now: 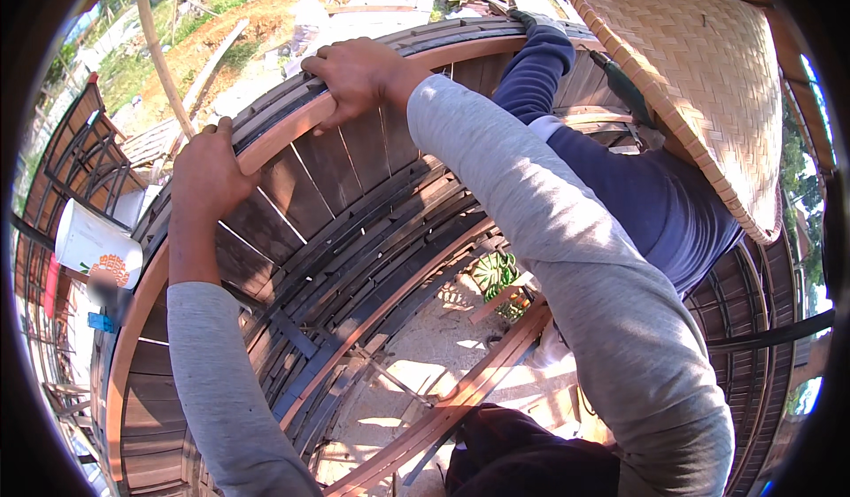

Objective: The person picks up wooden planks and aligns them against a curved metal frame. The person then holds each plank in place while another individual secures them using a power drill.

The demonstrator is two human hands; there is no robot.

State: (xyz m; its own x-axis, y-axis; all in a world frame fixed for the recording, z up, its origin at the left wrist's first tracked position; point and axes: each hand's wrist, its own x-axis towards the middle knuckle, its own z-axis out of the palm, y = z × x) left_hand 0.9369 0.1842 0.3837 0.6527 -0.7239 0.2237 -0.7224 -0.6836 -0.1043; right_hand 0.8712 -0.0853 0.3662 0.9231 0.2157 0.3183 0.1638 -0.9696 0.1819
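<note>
A long curved wooden strip [285, 132], reddish on its inner face, runs along the top of a slatted wooden wall [363, 147]. My left hand [211, 171] grips this strip from above, fingers bent over its outer side. Farther along to the right, my right hand [359, 79] is closed over the same strip, its thumb hanging on the inner side. Dark layered bands [469, 30] lie along the strip's outer side. A co-worker's gloved hand [536, 21] rests on the rim beyond my right hand. Beside that person's arm is a dark green power tool [627, 90], partly covered by a hat.
The co-worker's wide woven hat [691, 81] and navy sleeve [540, 63] fill the right. A white bucket [99, 242] hangs or stands outside the rim at left. Wooden beams [460, 404] cross below me. Green bananas [498, 274] lie on the ground. A bamboo pole [159, 50] rises far left.
</note>
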